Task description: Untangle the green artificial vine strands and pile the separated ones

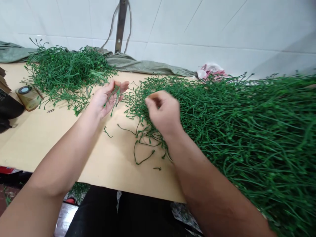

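Note:
My left hand is turned palm up, its fingers partly curled, with a few thin green stems held between thumb and fingers. My right hand is closed in a pinch at the near left edge of a large heap of green stems; what its fingertips hold, if anything, is hidden. The stems are long and wiry, with small branched tips, and look like plastic. Beyond my left hand lies a smaller pile of similar branched green pieces. Single stems and short bits are scattered on the tabletop between my forearms.
A tan tabletop reaches back to a white tiled wall. An amber container and a dark object stand at the left. Grey-green cloth runs along the back edge, with a pink and white cloth beside it.

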The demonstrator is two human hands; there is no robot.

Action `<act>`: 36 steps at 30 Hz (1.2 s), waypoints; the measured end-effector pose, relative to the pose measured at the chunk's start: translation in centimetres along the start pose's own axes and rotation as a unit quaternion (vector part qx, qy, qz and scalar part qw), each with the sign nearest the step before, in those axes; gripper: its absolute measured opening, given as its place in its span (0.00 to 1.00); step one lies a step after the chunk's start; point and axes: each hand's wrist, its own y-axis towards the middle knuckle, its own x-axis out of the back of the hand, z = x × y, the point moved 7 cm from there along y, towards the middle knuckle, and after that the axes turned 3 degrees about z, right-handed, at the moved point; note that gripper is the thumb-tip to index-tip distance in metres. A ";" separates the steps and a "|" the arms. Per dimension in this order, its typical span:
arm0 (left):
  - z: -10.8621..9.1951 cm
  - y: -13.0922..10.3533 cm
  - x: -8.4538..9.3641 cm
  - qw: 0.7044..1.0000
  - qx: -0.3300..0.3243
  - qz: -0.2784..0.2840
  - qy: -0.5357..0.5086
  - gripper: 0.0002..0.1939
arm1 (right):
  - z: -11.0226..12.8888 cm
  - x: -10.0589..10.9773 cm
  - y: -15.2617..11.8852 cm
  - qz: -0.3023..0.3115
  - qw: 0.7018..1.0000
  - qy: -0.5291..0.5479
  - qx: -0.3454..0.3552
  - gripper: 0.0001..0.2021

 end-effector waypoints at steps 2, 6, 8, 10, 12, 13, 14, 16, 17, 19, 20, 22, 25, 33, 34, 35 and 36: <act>0.3 -0.3 -1.1 0.999 0.007 0.033 -0.004 0.14 | -3.1 2.6 0.6 -0.102 0.992 -0.067 -0.032 0.06; 0.3 -0.7 -1.8 0.997 0.003 0.077 -0.013 0.16 | -4.6 3.9 0.6 -0.161 0.975 -0.148 -0.033 0.15; 0.3 -0.8 -2.1 0.996 -0.005 0.090 -0.015 0.16 | -2.8 2.5 0.3 -0.117 0.987 -0.113 0.011 0.14; 0.7 -0.9 -2.5 0.994 -0.010 0.103 -0.022 0.16 | -0.2 0.5 -0.2 -0.053 0.996 -0.044 0.063 0.13; 1.3 -0.9 -3.1 0.993 -0.007 0.116 -0.033 0.16 | 2.0 -1.3 -0.7 -0.001 0.995 0.027 0.099 0.13; 1.7 -0.9 -3.3 0.992 -0.003 0.122 -0.037 0.15 | 2.7 -1.9 -0.9 0.018 0.993 0.059 0.106 0.13; 2.1 -0.9 -3.6 0.991 0.003 0.127 -0.038 0.15 | 3.1 -2.4 -1.1 0.033 0.990 0.087 0.103 0.12; 2.8 -0.8 -3.8 0.991 0.017 0.127 -0.029 0.14 | 3.2 -3.1 -1.2 0.060 0.986 0.136 0.075 0.09; 3.0 -0.8 -3.7 0.992 0.022 0.122 -0.020 0.13 | 2.9 -3.2 -1.2 0.070 0.984 0.156 0.053 0.08; 3.1 -0.7 -3.4 0.994 0.024 0.104 -0.003 0.13 | 2.5 -3.3 -1.2 0.084 0.978 0.190 0.010 0.10; 3.0 -0.6 -3.2 0.996 0.022 0.092 0.004 0.13 | 2.3 -3.3 -1.2 0.088 0.975 0.203 -0.009 0.11; 2.7 -0.5 -2.7 0.997 0.019 0.069 0.011 0.14 | 2.1 -3.1 -1.2 0.083 0.970 0.226 -0.035 0.12; 2.4 -0.4 -2.1 0.999 0.017 0.050 0.010 0.14 | 2.1 -2.9 -1.1 0.067 0.963 0.257 -0.051 0.11; 2.5 -0.1 -1.0 0.998 0.020 0.000 0.059 0.13 | 2.8 -2.2 -1.2 0.075 0.979 0.189 -0.022 0.10; 2.5 0.0 -0.7 0.997 0.021 -0.014 0.068 0.13 | 3.4 -2.2 -1.3 0.088 0.982 0.170 0.004 0.10; 2.6 0.0 -0.5 0.996 0.022 -0.028 0.078 0.13 | 4.0 -2.2 -1.4 0.100 0.983 0.150 0.032 0.10; 2.7 0.1 -0.3 0.995 0.023 -0.040 0.086 0.12 | 4.5 -2.3 -1.4 0.110 0.984 0.128 0.058 0.11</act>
